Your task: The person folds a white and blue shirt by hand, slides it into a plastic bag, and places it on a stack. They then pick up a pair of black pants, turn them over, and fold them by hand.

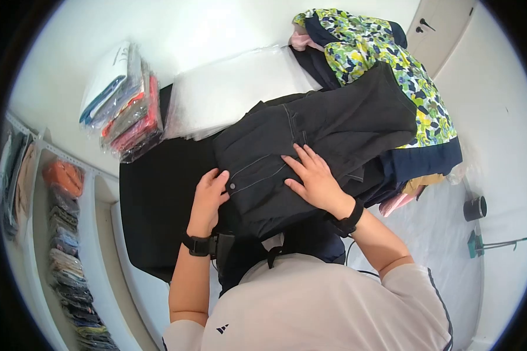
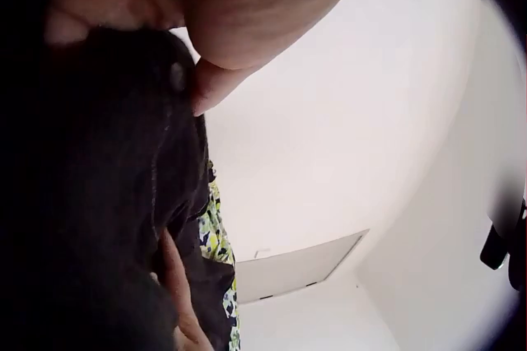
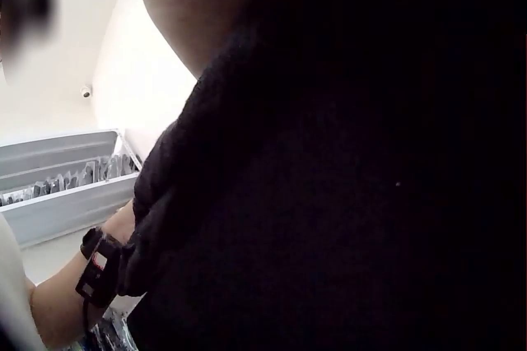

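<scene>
A dark garment (image 1: 257, 175) with pale stitching and a round button lies across the black table. At its left edge, beside the button, my left hand (image 1: 209, 196) grips the cloth; the left wrist view shows that hand (image 2: 255, 5) close up with the dark cloth (image 2: 107, 162) at its fingers. My right hand (image 1: 319, 181) rests on the middle of the garment with its fingers spread. In the right wrist view, dark cloth (image 3: 329, 186) fills most of the picture and hides the fingertips.
Clear plastic bags (image 1: 234, 88) lie at the back of the black table (image 1: 152, 205). Bagged clothes (image 1: 129, 105) are stacked at the back left. A patterned garment (image 1: 357, 47) covers a pile on the right. Shelves (image 1: 96, 234) with packed clothes stand at the left.
</scene>
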Tool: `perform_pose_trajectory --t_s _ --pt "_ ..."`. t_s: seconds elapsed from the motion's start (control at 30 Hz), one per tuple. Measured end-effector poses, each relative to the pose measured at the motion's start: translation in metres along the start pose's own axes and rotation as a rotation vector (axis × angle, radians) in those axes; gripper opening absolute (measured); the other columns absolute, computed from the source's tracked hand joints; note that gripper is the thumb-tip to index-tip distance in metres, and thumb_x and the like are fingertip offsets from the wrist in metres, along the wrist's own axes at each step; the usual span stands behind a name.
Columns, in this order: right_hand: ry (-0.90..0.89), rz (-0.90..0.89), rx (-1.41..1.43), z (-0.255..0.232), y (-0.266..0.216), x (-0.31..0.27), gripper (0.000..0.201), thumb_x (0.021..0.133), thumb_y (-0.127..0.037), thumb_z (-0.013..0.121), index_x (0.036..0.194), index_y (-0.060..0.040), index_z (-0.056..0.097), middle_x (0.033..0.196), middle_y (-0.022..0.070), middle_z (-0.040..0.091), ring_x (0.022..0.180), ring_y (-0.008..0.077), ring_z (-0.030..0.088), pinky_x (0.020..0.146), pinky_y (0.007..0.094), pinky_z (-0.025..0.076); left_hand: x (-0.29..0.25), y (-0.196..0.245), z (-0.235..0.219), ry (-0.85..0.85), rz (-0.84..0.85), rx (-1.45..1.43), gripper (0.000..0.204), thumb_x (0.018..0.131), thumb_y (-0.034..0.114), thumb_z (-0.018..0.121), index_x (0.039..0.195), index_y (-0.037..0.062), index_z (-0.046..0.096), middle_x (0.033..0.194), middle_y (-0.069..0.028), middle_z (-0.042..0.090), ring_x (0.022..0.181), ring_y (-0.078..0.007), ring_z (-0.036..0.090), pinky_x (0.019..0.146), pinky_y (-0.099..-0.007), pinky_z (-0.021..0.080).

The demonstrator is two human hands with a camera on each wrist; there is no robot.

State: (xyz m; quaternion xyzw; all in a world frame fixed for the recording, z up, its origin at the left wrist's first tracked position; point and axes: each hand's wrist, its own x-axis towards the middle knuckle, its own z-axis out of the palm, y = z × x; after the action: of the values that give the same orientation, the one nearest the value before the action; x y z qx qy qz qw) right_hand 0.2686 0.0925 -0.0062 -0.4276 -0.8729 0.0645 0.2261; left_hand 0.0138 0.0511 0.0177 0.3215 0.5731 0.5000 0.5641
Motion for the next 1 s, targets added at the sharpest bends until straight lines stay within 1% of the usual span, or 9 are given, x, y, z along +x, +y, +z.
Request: perform_pose_trajectory --t_s 0.03,0.2,0.33,0.47,0.5,0.6,0.87,0.93,1.0 --pt "0.007 0.004 0.012 0.000 -0.001 -0.001 0.050 0.087 -0.034 0.056 0.133 -0.0155 0.044 0.140 0.0187 0.034 0.131 0.0389 0.031 0.104 0.0483 0.030 0.003 0.001 0.003 -0.137 -0.067 -0.074 0.046 0.089 0.022 0.060 0.122 -0.0059 0.044 0.109 -0.0125 0.057 0.097 -0.0202 0.058 0.083 -0.0323 0.049" --pt "0.003 0.016 0.099 -0.004 -0.001 -0.001 0.051 0.088 -0.034 0.055 0.134 -0.0155 0.043 0.140 0.0184 0.036 0.131 0.0380 0.032 0.103 0.0453 0.032 0.003 -0.007 0.034 -0.112 0.052 -0.245 0.034 0.087 0.016 0.057 0.113 -0.0042 0.051 0.106 -0.0118 0.058 0.091 -0.0195 0.059 0.080 -0.0304 0.049" --pt "-0.072 -0.037 0.410 -0.020 -0.020 -0.004 0.052 0.089 -0.032 0.055 0.136 -0.0126 0.040 0.139 0.0251 0.034 0.129 0.0411 0.031 0.105 0.0442 0.030 -0.029 0.002 0.026 0.183 0.333 -0.104 0.024 0.084 0.020 0.056 0.100 0.0024 0.057 0.096 -0.0069 0.059 0.086 -0.0166 0.058 0.077 -0.0271 0.048" --pt "-0.292 -0.048 0.824 -0.025 -0.062 -0.006 0.054 0.094 -0.032 0.049 0.140 -0.0099 0.033 0.143 0.0261 0.027 0.135 0.0384 0.023 0.109 0.0416 0.023 -0.081 0.039 0.007 0.069 0.102 -0.620 0.030 0.087 0.026 0.050 0.097 0.0011 0.063 0.094 -0.0091 0.065 0.088 -0.0211 0.063 0.079 -0.0322 0.050" --pt "-0.336 -0.070 0.907 -0.020 -0.069 -0.005 0.054 0.097 -0.033 0.042 0.142 -0.0074 0.028 0.146 0.0230 0.025 0.138 0.0356 0.018 0.111 0.0397 0.019 -0.094 0.048 0.008 0.009 0.119 -0.633 0.033 0.088 0.021 0.052 0.116 0.0034 0.053 0.102 -0.0063 0.060 0.092 -0.0151 0.059 0.081 -0.0278 0.047" --pt "-0.306 -0.026 1.098 0.003 -0.080 -0.007 0.055 0.098 -0.036 0.037 0.142 -0.0052 0.026 0.147 0.0202 0.024 0.138 0.0346 0.017 0.111 0.0385 0.017 -0.097 0.048 0.013 0.243 0.291 -0.333 0.035 0.090 0.021 0.051 0.119 0.0008 0.051 0.105 -0.0063 0.059 0.094 -0.0136 0.057 0.083 -0.0259 0.045" --pt "-0.379 0.117 1.427 -0.001 -0.073 -0.016 0.059 0.100 -0.041 0.027 0.144 -0.0021 0.020 0.150 0.0136 0.020 0.139 0.0214 0.016 0.112 0.0308 0.015 -0.093 0.056 0.044 0.016 0.408 -0.229 0.038 0.090 0.015 0.052 0.124 -0.0028 0.047 0.107 -0.0060 0.057 0.095 -0.0117 0.054 0.084 -0.0234 0.042" --pt "-0.356 0.385 1.585 0.009 -0.073 -0.019 0.059 0.100 -0.044 0.026 0.142 -0.0025 0.026 0.146 0.0126 0.028 0.136 0.0209 0.025 0.111 0.0311 0.019 -0.090 0.057 0.053 0.038 0.316 -0.067 0.042 0.090 0.014 0.052 0.128 -0.0035 0.043 0.109 -0.0066 0.057 0.096 -0.0116 0.055 0.084 -0.0234 0.043" --pt "-0.392 0.511 1.830 0.011 -0.068 -0.017 0.058 0.099 -0.045 0.027 0.140 -0.0036 0.029 0.143 0.0116 0.033 0.132 0.0201 0.030 0.110 0.0314 0.024 -0.082 0.052 0.076 -0.122 0.347 -0.256 0.048 0.092 0.011 0.050 0.134 -0.0044 0.033 0.106 -0.0081 0.057 0.094 -0.0108 0.055 0.079 -0.0218 0.045"
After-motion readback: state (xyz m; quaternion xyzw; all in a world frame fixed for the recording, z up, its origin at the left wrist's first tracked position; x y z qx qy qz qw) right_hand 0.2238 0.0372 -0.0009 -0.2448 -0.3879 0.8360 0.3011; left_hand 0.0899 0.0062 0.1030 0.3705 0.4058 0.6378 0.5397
